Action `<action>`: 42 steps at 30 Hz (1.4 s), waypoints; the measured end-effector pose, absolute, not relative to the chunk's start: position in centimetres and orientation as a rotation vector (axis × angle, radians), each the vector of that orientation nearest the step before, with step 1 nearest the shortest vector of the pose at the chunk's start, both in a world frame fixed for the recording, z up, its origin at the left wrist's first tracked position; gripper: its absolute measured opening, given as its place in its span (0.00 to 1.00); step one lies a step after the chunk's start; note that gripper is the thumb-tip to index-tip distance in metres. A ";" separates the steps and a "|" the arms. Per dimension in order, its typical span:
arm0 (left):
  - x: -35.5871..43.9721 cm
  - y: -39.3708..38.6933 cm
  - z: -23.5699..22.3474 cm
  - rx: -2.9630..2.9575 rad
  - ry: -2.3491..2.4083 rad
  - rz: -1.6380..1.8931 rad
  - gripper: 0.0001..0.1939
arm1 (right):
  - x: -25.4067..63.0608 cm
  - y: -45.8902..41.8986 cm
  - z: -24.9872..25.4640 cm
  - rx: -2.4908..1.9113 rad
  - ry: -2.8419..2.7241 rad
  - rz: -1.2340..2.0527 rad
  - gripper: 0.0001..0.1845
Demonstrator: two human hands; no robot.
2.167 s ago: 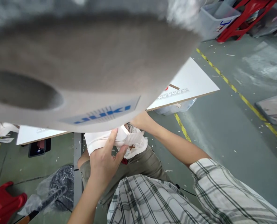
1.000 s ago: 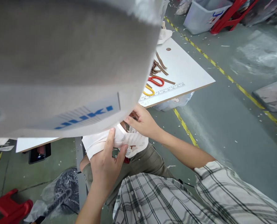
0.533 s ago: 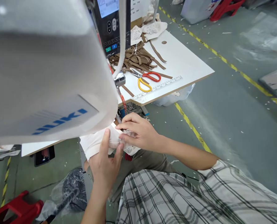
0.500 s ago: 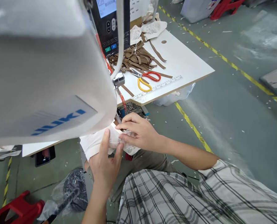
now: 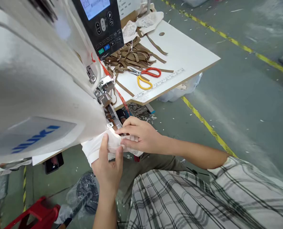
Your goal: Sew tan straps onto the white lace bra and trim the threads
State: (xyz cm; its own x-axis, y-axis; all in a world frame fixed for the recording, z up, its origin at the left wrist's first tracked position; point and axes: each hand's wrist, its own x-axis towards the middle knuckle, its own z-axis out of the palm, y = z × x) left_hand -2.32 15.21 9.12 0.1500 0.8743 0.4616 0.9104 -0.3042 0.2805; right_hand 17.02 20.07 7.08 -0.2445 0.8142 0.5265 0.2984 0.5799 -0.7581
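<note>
Cloth [image 5: 111,143] in the head view: just one white piece being handled, right by the lower end of one big sewing machine [image 5: 48,98], near one small shiny metal clamp [image 5: 110,125]. Touched from two sides. Left hand [image 5: 108,173]: thumb and forefinger apart, both tips down on the cloth, other fingers mostly tucked out of sight, so can't tell about any grip underneath. Right hand [image 5: 145,136]: thumb and forefinger slightly apart on the other side of the same piece; can't tell if pinching or just touching. Up top, one control panel [image 5: 109,35], lit up. On the white table [image 5: 186,51], counted off: one pair of scissors [image 5: 139,73] (red and yellow), one clear ruler [image 5: 159,83] near it, at least two white printed pieces [image 5: 149,21] at the back, plus a messy pile of brown strips [image 5: 132,57], way too many to count. Below the table edge, one clear plastic bag [image 5: 177,93]. Lower left, one red stool [image 5: 40,212], partly cut off, and one dark bundle [image 5: 87,190] in clear plastic.
</note>
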 end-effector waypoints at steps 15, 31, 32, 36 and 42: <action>-1.4 11.5 7.1 -2.392 -1.963 -0.908 0.49 | 16.9 17.0 7.3 -1.067 -1.551 1.226 0.17; 0.2 7.6 8.1 -2.919 -1.882 -1.158 0.30 | 19.1 16.4 7.6 -0.924 -1.281 1.604 0.17; -0.1 8.0 8.4 -2.876 -1.769 -1.245 0.27 | 19.6 16.2 7.7 -0.887 -1.374 1.593 0.18; -0.6 10.0 9.5 -2.862 -1.261 -1.236 0.35 | 20.8 15.0 7.5 -0.766 -1.793 1.511 0.16; -1.3 12.4 8.5 -3.077 -1.200 -1.043 0.13 | 20.8 13.8 6.6 -0.872 -2.178 0.903 0.10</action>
